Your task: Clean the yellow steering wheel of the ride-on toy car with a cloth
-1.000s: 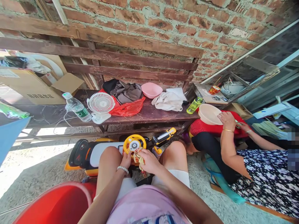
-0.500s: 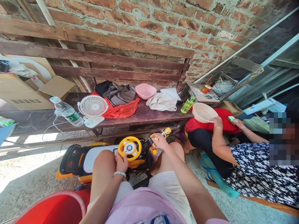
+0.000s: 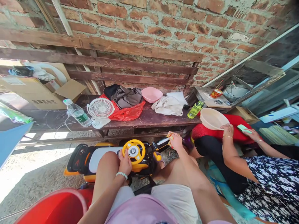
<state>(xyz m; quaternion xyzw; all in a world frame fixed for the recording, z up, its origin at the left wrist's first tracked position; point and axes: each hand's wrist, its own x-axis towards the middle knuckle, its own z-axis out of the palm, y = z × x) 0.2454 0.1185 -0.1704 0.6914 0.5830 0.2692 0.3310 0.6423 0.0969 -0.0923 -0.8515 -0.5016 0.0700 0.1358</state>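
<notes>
A yellow-and-black ride-on toy with a digger-like arm stands between my knees. My left hand (image 3: 125,162) has its fingers curled over the near left rim of the yellow steering wheel (image 3: 143,151). My right hand (image 3: 177,142) is closed around a crumpled red-and-yellow patterned cloth (image 3: 170,137). That cloth presses against the far part of the toy's arm (image 3: 162,142), hiding the arm's end. Behind the wheel lies the toy's pale seat (image 3: 99,157), with a black backrest (image 3: 78,158) at its left end.
A wooden bench (image 3: 137,119) carries a water bottle (image 3: 80,113), a white fan (image 3: 101,108), a pink basin (image 3: 151,94) and a green bottle (image 3: 195,109). A red bucket (image 3: 53,207) stands at lower left. Another person at right holds a cream basin (image 3: 213,118) and a green item (image 3: 244,128).
My right hand has slid outward along the toy's arm with the cloth. My left hand stays on the steering wheel. The view has turned slightly left.
</notes>
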